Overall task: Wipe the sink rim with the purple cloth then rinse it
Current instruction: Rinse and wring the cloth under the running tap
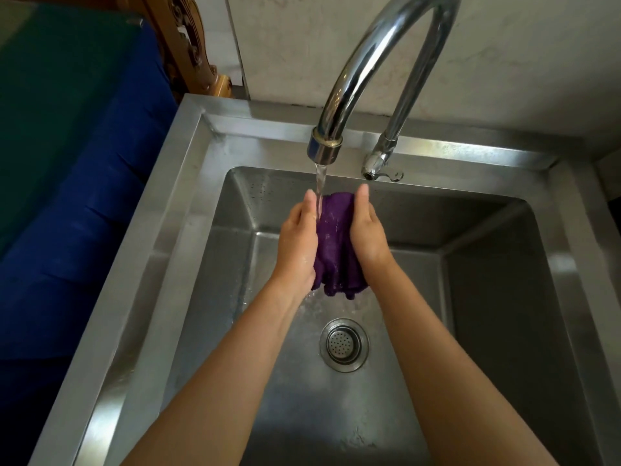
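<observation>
Rinsing is the step in hand: the crumpled purple cloth hangs bunched between the 2 hands over the middle of the square stainless steel sink, above and just beyond the round perforated metal drain strainer. The left hand and the right hand are pressed toward each other, palms facing, squeezing the cloth between them with fingers held straight and pointing to the far side. A thin stream of water falls from the curved chrome gooseneck tap and lands at the far left edge of the cloth, right beside the left hand's fingertips.

To do this well, I would judge the cloth should sit more squarely under the stream (most of it looks to be off to the right of the flow), then be rubbed palm against palm and turned so every fold gets wetted. Alternating squeezing and loosening would flush the dirt out, and keeping the bundle low in the basin should limit splashing onto the rim. A final firm wring over the strainer would finish it. Left of the sink stands a dark blue surface.
</observation>
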`<action>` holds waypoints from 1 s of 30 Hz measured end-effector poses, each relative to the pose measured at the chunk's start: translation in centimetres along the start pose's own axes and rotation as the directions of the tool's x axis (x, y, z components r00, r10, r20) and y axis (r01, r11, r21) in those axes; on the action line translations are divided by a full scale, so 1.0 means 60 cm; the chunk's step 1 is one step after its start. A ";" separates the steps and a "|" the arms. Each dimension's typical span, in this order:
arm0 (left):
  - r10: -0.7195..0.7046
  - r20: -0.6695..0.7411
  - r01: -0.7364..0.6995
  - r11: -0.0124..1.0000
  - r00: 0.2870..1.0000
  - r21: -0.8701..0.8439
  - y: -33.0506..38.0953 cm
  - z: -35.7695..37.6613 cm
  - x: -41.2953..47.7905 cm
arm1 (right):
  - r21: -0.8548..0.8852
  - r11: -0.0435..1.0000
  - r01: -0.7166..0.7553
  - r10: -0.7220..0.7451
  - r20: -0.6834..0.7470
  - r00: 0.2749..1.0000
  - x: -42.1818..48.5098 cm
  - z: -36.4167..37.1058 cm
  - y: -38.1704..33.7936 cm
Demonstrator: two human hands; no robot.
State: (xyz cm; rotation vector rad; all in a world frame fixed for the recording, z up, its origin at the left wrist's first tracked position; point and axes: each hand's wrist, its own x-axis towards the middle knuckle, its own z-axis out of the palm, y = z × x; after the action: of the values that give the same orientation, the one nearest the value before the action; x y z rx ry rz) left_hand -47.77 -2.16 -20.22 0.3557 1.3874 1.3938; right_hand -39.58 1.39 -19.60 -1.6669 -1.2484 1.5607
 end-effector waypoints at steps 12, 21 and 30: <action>-0.063 0.072 0.069 0.993 0.995 -0.091 -0.018 -0.066 0.008 | 0.419 0.900 0.121 -0.174 0.089 0.981 -0.023 -0.029 0.031; 0.129 0.036 -0.133 0.984 0.991 0.123 -0.019 -0.088 0.002 | -0.240 0.910 0.338 -0.338 0.043 0.940 -0.012 -0.034 0.036; 0.213 0.341 -0.390 0.677 0.916 0.624 -0.005 -0.100 -0.001 | -0.400 0.856 0.328 -0.182 0.361 0.915 -0.015 -0.059 0.026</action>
State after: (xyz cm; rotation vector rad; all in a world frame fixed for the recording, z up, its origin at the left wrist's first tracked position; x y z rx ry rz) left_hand -52.44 -5.40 -22.10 1.2636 1.6484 0.9833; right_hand -35.68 0.65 -19.84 -1.4545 -2.0475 1.4746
